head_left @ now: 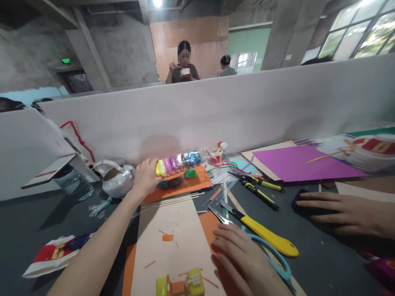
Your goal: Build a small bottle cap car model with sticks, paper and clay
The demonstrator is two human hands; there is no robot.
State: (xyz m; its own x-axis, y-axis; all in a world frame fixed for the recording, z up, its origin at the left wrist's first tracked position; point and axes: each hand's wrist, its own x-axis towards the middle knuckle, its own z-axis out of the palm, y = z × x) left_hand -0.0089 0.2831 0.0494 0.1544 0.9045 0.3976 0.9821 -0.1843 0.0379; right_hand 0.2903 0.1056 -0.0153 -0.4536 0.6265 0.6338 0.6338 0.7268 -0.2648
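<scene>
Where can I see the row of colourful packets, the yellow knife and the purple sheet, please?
Row of colourful packets (175,163): head view, middle of the row.
Yellow knife (264,233): head view, on its handle.
Purple sheet (299,167): head view, bare middle surface.

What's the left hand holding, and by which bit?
The left hand seems to hold the wrapped row of colourful lumps by its yellow end.
</scene>
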